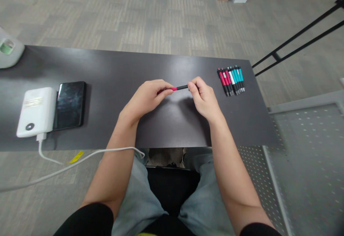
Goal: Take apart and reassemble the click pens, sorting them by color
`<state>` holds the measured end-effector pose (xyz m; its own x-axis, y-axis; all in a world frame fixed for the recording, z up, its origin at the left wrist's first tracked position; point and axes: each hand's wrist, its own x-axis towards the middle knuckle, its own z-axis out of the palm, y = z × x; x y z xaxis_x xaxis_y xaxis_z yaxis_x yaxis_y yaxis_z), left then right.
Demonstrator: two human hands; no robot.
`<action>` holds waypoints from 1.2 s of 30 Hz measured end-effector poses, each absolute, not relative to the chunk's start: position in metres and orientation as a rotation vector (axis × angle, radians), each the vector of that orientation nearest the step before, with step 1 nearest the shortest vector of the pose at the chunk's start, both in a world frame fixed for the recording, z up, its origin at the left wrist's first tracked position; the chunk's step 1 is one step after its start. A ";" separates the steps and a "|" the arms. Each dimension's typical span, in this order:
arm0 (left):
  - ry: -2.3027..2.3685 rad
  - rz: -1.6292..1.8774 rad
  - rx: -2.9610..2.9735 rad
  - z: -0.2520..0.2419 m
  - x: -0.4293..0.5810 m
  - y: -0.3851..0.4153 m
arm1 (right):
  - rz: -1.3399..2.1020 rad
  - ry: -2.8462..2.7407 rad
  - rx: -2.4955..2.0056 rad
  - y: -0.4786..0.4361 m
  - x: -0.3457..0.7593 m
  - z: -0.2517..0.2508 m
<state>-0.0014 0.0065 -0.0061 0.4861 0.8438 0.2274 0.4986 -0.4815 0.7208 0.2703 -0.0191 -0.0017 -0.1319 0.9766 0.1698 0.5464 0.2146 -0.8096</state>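
Note:
A red pen with a black grip is held level between my two hands, above the middle of the dark table. My left hand pinches its red barrel between thumb and fingers. The thumb and fingers of my right hand close on the black end, hiding the tip. To the right of my right hand lies a row of several pens, side by side: red ones on the left, a white one in the middle, teal ones on the right.
On the left of the dark table lie a white power bank and a black phone, side by side. A white cable runs from the power bank across my left forearm. A white device stands at the far left corner.

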 end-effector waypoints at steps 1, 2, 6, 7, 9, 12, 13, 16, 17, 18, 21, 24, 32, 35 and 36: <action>1.108 0.779 2.168 -0.007 -0.002 0.007 | 0.775 -1.787 -1.421 -0.019 0.270 -0.002; 1.117 0.789 2.188 -0.007 -0.002 0.007 | 0.781 -1.791 -1.420 -0.019 0.269 -0.003; 1.165 0.844 2.284 -0.009 -0.002 0.008 | 0.825 -1.783 -1.398 -0.018 0.266 -0.007; 1.179 0.852 2.302 -0.010 -0.002 0.008 | 0.836 -1.775 -1.399 -0.018 0.265 -0.008; 1.205 0.854 2.332 -0.011 -0.002 0.008 | 0.856 -1.753 -1.410 -0.018 0.262 -0.009; 1.232 0.853 2.387 -0.012 -0.003 0.008 | 0.886 -1.706 -1.422 -0.018 0.259 -0.010; 1.237 0.858 2.406 -0.012 -0.003 0.008 | 0.897 -1.692 -1.424 -0.018 0.258 -0.010; 1.261 0.863 2.445 -0.012 -0.004 0.008 | 0.922 -1.671 -1.431 -0.018 0.257 -0.013; 1.272 0.855 2.451 -0.012 -0.004 0.007 | 0.927 -1.670 -1.428 -0.017 0.257 -0.014; 1.282 0.845 2.452 -0.012 -0.004 0.007 | 0.931 -1.670 -1.421 -0.017 0.257 -0.014; 1.279 0.827 2.438 -0.011 -0.005 0.008 | 0.934 -1.663 -1.403 -0.018 0.260 -0.016; 1.247 0.830 2.407 -0.010 -0.003 0.008 | 0.992 -1.624 -1.373 -0.020 0.264 -0.013; 1.252 0.938 2.350 -0.012 -0.005 0.010 | 0.858 -1.610 -1.409 -0.025 0.304 0.002; 1.267 1.006 2.335 -0.017 -0.011 0.014 | 0.598 -1.460 -1.584 -0.021 0.335 -0.001; 1.261 1.003 2.327 -0.018 -0.012 0.014 | 0.518 -1.413 -1.653 -0.021 0.345 -0.003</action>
<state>-0.0117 0.0145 -0.0183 0.3672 0.8236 0.4323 0.6065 -0.5644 0.5600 0.3449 -0.0208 -0.0031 0.2670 0.9382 0.2202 0.5732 0.0290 -0.8189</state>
